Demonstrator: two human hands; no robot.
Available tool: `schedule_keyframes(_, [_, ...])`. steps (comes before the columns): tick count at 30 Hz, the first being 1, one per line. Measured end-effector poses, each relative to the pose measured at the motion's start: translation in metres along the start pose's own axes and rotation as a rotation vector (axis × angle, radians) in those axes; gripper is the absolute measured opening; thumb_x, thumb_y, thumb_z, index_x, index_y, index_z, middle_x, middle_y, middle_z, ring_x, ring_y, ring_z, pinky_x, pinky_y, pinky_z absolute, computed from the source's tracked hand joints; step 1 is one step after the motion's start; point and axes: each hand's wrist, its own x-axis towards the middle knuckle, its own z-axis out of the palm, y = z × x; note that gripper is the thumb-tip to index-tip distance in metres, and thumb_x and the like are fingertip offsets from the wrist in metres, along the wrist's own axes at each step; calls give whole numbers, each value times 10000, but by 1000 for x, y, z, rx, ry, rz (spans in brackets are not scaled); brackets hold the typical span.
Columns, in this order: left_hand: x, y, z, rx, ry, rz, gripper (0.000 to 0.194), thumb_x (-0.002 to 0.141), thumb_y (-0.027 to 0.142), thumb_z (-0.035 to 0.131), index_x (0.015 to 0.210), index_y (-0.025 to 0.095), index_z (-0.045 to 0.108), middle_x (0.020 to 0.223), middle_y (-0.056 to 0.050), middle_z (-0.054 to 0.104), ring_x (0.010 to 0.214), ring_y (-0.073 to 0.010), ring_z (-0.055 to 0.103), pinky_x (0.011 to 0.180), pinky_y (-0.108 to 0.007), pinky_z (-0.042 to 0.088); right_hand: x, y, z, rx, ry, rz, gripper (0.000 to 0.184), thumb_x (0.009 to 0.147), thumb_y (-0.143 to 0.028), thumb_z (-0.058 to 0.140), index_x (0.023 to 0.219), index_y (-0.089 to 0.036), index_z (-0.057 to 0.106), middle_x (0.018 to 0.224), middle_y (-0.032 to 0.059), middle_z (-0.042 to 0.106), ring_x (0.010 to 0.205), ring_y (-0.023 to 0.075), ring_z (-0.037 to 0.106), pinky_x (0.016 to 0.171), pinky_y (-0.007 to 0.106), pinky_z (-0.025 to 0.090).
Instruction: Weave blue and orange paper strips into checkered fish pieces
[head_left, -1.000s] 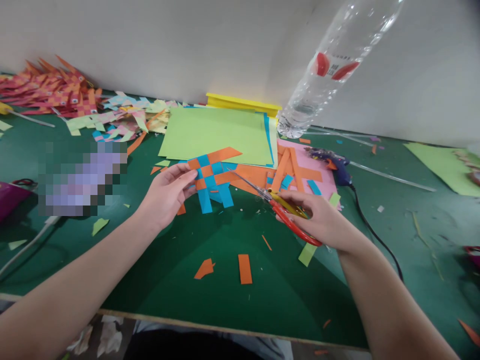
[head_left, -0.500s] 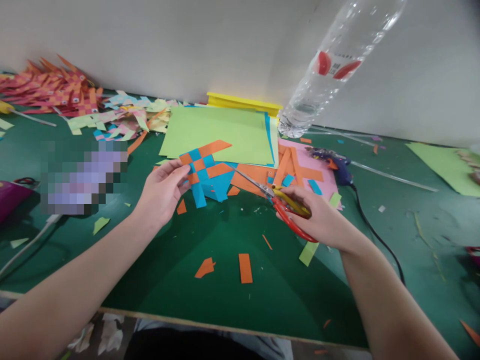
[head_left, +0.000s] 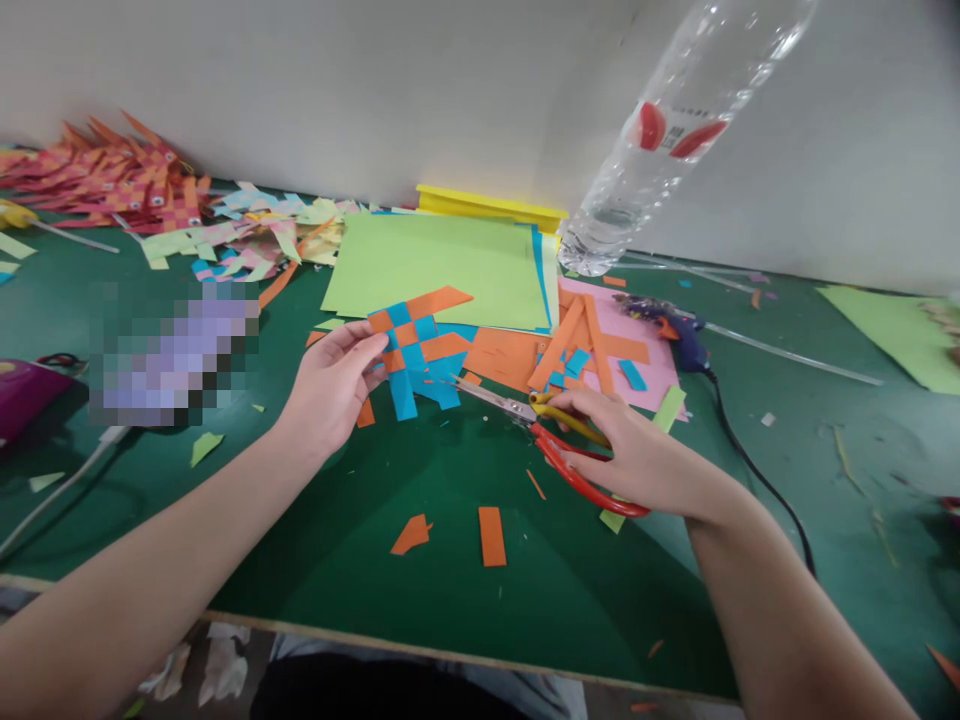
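Between thumb and fingers, my left hand [head_left: 337,385] pinches a woven paper fish [head_left: 409,340] of orange and blue strips, held above the green tabletop. Its loose strip ends point right and down. My right hand [head_left: 626,440] is closed around a pair of scissors [head_left: 517,408] with red and yellow handles. The blades point left, and their tips lie just below and right of the fish's strips. Blue paper pieces [head_left: 442,392] lie beneath the fish. An orange strip [head_left: 492,536] and an orange scrap [head_left: 411,535] rest nearer the table's front edge.
A stack of green paper [head_left: 442,265] lies at the back. Right of it stand a clear bottle [head_left: 637,170] and, on pink paper, a glue gun [head_left: 679,335] with a cable. Finished woven fish [head_left: 112,185] pile up at back left, near a blurred purple object [head_left: 176,355].
My right hand has lowered the scissors, moving the tips left and down below the fish's orange strip. The fish has shifted slightly right in my left hand.
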Motion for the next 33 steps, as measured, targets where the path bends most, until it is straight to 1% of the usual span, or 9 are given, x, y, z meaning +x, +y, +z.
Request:
schedule_keyframes(5, [0, 0, 1, -1, -22, -24, 159, 684, 160, 748, 749, 180, 604, 746, 25, 637, 661, -101, 616, 611, -213, 503, 2, -2, 0, 2, -37, -9, 375, 784, -440, 567, 1103, -244, 594, 1169, 90, 634, 1124, 310, 557, 937, 513, 474])
schedule_keyframes(9, [-2, 0, 2, 9, -82, -42, 135, 697, 151, 731, 726, 175, 601, 751, 19, 644, 674, -107, 630, 655, -233, 534, 2, -4, -1, 3, -44, -9, 393, 773, -454, 569, 1103, -243, 610, 1187, 93, 635, 1114, 299, 568, 912, 490, 496])
schedule_keyframes(14, [-2, 0, 2, -5, -101, -46, 134, 705, 143, 727, 725, 173, 599, 746, 20, 641, 673, -100, 626, 642, -219, 538, 2, -6, -2, 7, -62, -8, 409, 777, -465, 555, 1105, -227, 609, 1192, 105, 633, 1099, 295, 574, 914, 492, 495])
schedule_keyframes(19, [-2, 1, 1, 2, -97, -61, 130, 718, 143, 714, 722, 177, 589, 746, 19, 637, 678, -108, 633, 673, -241, 546, 3, -4, -2, 8, -41, -28, 404, 780, -470, 561, 1103, -235, 624, 1126, 98, 662, 1069, 292, 593, 901, 490, 494])
schedule_keyframes(26, [-2, 2, 2, 11, -104, -70, 142, 712, 150, 721, 719, 178, 582, 742, 25, 637, 664, -105, 632, 678, -245, 545, 4, 0, -2, -3, -41, -40, 347, 793, -437, 563, 1076, -254, 643, 1040, 84, 685, 986, 276, 619, 811, 447, 511])
schedule_keyframes(29, [-3, 2, 3, 3, -83, -73, 132, 715, 140, 714, 717, 173, 587, 748, 19, 645, 663, -102, 628, 665, -235, 542, 4, 0, -3, -2, -64, -30, 351, 796, -434, 552, 1077, -242, 638, 1038, 88, 684, 967, 272, 623, 824, 468, 502])
schedule_keyframes(33, [-1, 0, 0, 3, -66, -58, 144, 701, 159, 739, 732, 173, 599, 733, 17, 638, 657, -101, 620, 611, -212, 523, 4, -1, -3, 6, -97, -9, 364, 779, -411, 570, 1094, -234, 617, 1085, 88, 668, 1035, 281, 602, 868, 479, 490])
